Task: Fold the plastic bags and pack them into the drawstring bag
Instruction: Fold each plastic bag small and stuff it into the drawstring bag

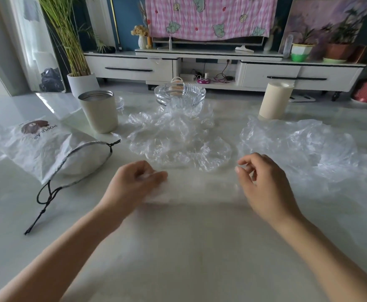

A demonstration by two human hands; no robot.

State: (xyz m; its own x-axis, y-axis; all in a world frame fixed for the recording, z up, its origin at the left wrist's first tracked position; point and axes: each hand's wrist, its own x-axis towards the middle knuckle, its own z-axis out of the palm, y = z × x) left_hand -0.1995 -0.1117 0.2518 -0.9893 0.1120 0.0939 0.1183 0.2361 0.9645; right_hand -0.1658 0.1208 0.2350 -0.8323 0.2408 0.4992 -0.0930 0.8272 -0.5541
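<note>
A flattened plastic bag point(200, 189) lies on the table point(189, 247) between the hands, one end gripped by the curled fingers of the left hand point(134, 182). Whether the bent fingers of the right hand point(263, 182) hold the other end cannot be told. Air should be pressed out and edges kept aligned before it is packed into the drawstring bag point(54, 149) at the left.
</note>
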